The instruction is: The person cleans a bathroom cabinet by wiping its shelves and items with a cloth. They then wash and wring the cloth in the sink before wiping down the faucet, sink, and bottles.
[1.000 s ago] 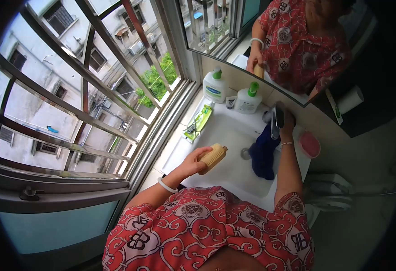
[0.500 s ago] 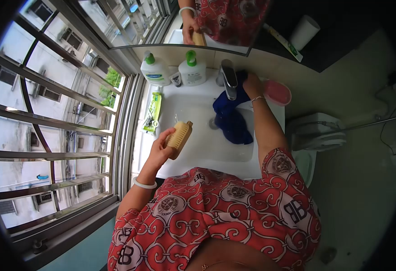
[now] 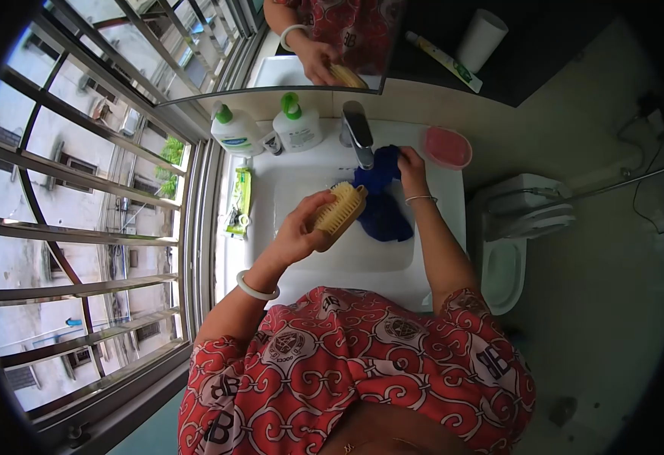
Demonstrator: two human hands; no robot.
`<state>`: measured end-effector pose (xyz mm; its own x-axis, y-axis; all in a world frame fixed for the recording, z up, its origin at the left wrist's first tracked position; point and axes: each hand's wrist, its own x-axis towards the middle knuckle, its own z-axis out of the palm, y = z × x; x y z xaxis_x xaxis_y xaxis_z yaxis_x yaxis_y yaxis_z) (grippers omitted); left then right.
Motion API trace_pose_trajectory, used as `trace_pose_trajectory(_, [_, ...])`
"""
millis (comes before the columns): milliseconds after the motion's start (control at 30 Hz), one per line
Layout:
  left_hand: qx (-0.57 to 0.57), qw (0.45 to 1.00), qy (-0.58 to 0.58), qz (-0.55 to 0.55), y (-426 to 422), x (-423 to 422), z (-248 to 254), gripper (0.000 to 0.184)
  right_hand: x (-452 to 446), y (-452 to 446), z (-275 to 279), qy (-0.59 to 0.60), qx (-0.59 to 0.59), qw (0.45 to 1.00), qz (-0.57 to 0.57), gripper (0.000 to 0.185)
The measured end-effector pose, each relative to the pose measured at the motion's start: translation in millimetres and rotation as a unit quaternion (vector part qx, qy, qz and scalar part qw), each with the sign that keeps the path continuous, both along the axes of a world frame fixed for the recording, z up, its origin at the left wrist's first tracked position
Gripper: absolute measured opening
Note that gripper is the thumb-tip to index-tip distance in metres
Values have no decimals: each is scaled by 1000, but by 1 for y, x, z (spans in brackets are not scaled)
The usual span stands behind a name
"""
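Observation:
My left hand (image 3: pixel 307 230) is closed round a wooden scrub brush (image 3: pixel 341 212), its pale bristles facing up and to the left, above the white sink (image 3: pixel 279 265). At the sink's back right, my right hand (image 3: pixel 413 170) grips the edge of a dark blue cloth (image 3: pixel 383 212). The cloth hangs from the rim near the faucet (image 3: pixel 358 135) down into the basin, and the brush lies in front of part of its left side. Part of the drain area is hidden behind the brush and cloth.
Two green-topped pump bottles (image 3: pixel 235 130) and a small tube (image 3: pixel 272 143) stand on the back left rim. A green packet (image 3: pixel 239 201) lies on the left rim. At the back right sits a pink soap dish (image 3: pixel 447 147). A barred window (image 3: pixel 82 258) is left; a toilet (image 3: pixel 502 273) is right.
My left hand has carried the brush rightward, closer to the cloth, tilting its bristles upward more. My right hand has come forward from behind the faucet with the cloth's upper end. The view has shifted slightly.

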<state>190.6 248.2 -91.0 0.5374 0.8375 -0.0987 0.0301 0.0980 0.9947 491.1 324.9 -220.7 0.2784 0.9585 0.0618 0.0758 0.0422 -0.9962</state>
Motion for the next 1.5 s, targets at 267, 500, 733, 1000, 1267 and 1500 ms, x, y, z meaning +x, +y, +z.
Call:
trace_pose_trajectory(267, [-118,992,-3,45,-31,-27,-23,59,-66,75,150,-366,70,928,17,18])
trace_pose_trajectory(500, [-137,985,-20,105,-36,-54,-30,61,-68,25,127,-416,186,890,-5,19])
trace_pose_trajectory(733, [-108,987,-12,122,-42,-70,-46,66,-40,-6,81,47,67,996,28,23])
trace_pose_trajectory(1000, [-112,985,-17,129,-45,-73,-47,66,-38,5,94,-138,-1,971,194,60])
trace_pose_trajectory(1267, [-115,981,-29,155,-50,-73,-41,60,-37,77,85,-282,-76,954,73,49])
trace_pose_trajectory(1500, [-106,985,-38,131,-54,-67,-47,59,-50,21,68,-138,-53,983,109,52])
